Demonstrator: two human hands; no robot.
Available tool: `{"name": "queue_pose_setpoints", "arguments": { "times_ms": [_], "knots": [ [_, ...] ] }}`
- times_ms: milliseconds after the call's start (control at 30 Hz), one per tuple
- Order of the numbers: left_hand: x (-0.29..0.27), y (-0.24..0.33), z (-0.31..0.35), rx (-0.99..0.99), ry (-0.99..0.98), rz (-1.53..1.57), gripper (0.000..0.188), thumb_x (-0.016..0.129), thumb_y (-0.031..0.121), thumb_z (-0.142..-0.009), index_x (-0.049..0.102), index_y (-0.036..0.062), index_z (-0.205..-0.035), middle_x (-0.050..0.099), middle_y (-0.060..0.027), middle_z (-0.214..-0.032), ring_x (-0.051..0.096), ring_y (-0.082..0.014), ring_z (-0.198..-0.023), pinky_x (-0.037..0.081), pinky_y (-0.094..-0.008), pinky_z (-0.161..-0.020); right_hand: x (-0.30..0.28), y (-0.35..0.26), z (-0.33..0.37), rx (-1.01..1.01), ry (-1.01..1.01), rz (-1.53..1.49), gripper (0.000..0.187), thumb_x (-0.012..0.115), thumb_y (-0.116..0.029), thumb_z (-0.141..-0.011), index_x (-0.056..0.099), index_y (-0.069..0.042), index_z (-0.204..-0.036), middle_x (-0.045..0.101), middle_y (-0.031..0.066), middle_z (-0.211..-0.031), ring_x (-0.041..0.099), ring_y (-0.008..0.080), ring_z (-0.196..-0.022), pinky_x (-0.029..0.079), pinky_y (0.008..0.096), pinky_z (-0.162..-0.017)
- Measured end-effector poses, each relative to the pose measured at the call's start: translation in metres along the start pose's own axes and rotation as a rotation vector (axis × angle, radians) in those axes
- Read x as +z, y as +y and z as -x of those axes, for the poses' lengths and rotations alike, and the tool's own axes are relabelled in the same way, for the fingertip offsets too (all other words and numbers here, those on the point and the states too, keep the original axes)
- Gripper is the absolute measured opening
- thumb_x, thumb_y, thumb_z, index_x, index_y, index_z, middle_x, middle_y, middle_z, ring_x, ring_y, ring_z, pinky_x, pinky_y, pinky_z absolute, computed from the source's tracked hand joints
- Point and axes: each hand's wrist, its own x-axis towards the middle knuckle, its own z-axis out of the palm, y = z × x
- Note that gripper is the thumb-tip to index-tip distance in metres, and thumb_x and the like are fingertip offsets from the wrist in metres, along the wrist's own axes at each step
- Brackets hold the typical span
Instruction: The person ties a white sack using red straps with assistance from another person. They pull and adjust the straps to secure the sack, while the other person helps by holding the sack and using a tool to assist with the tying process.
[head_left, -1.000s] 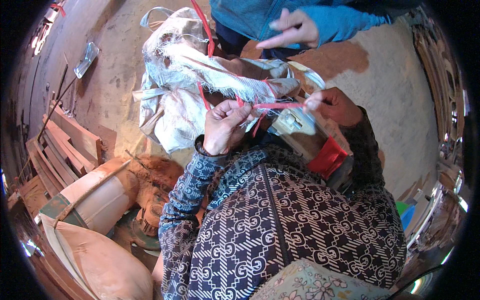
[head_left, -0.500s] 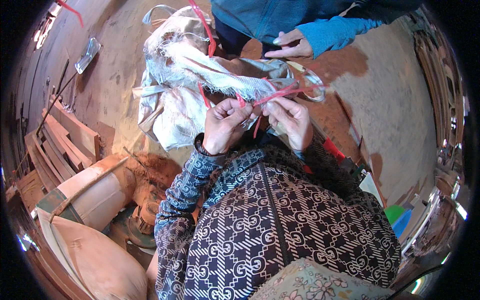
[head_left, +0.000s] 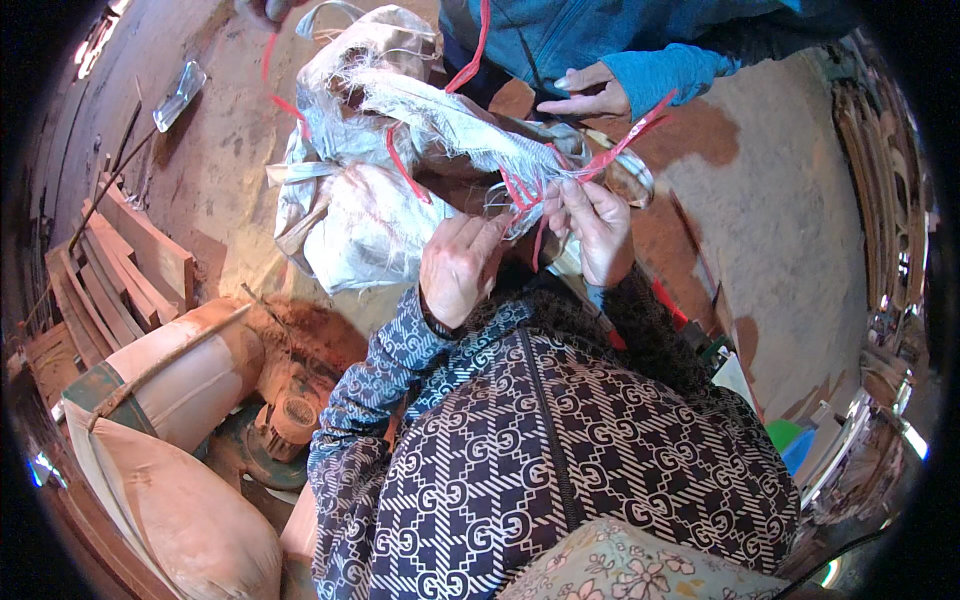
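A frayed white woven sack (head_left: 365, 235) lies bunched in front of me, its gathered mouth reaching toward my hands. Red plastic twine (head_left: 522, 192) is looped about that gathered edge, and a loose end rises to the upper right. My right hand (head_left: 600, 230) pinches the twine close to the sack's edge. Beside it, my left hand (head_left: 458, 268) is closed with its back turned up; what its fingertips grip is hidden. Another red strand (head_left: 405, 172) lies across the sack to the left of my hands.
Facing me stands a person in a blue jacket (head_left: 560, 45), one hand (head_left: 595, 92) above the sack's right side. The person's other hand (head_left: 262, 10) shows at top left by red twine. Left are stacked planks (head_left: 145, 245), filled sacks (head_left: 185, 510) and a dusty motor (head_left: 290, 420).
My left hand has turned over and lowered slightly. The twine's loose end now points up rather than right. The other person's second hand has appeared at top left.
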Motion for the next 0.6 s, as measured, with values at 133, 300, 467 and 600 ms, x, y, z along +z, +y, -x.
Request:
{"name": "queue_pose_setpoints", "arguments": {
  "times_ms": [133,300,467,600],
  "knots": [
    [0.008,-0.030,-0.024,-0.093,0.128,0.170,0.023,0.068,0.004,-0.081,0.072,0.0030,-0.104,0.068,-0.0162,-0.083,0.067,-0.0277,-0.075,0.053,-0.0337,-0.070,-0.017,-0.001,-0.003,0.016,0.085,0.027,0.034,0.056,-0.029,-0.101,0.069,0.002,-0.095,0.064,0.0026,-0.076,0.054,0.0067,-0.064,0.044,0.0224,-0.060],
    [0.003,-0.027,-0.049,-0.272,-0.107,0.579,0.015,0.062,0.008,-0.091,0.070,-0.0006,-0.101,0.069,-0.0067,-0.083,0.063,-0.0109,-0.081,0.051,-0.0267,-0.073,-0.034,-0.005,-0.008,-0.124,0.057,0.124,0.033,0.055,-0.026,-0.101,0.069,0.003,-0.095,0.067,0.0042,-0.079,0.057,0.0070,-0.066,0.046,0.0229,-0.061],
    [0.018,-0.025,-0.058,-0.556,-0.220,1.140,0.017,0.064,0.014,-0.093,0.069,-0.0028,-0.093,0.067,-0.0010,-0.080,0.058,-0.0076,-0.072,0.046,-0.0229,-0.065,-0.020,-0.015,0.000,-0.159,-0.060,0.214,0.030,0.054,-0.024,-0.101,0.069,0.001,-0.094,0.068,0.0043,-0.079,0.058,0.0066,-0.065,0.047,0.0228,-0.060],
    [0.020,-0.019,-0.059,-0.552,-0.227,0.891,0.019,0.062,0.012,-0.095,0.070,-0.0042,-0.090,0.068,-0.0029,-0.076,0.060,-0.0088,-0.066,0.048,-0.0239,-0.060,-0.028,-0.006,-0.004,-0.068,0.014,0.104,0.031,0.054,-0.025,-0.101,0.069,0.000,-0.092,0.066,0.0027,-0.077,0.055,0.0057,-0.063,0.045,0.0219,-0.059]
  ]
}}
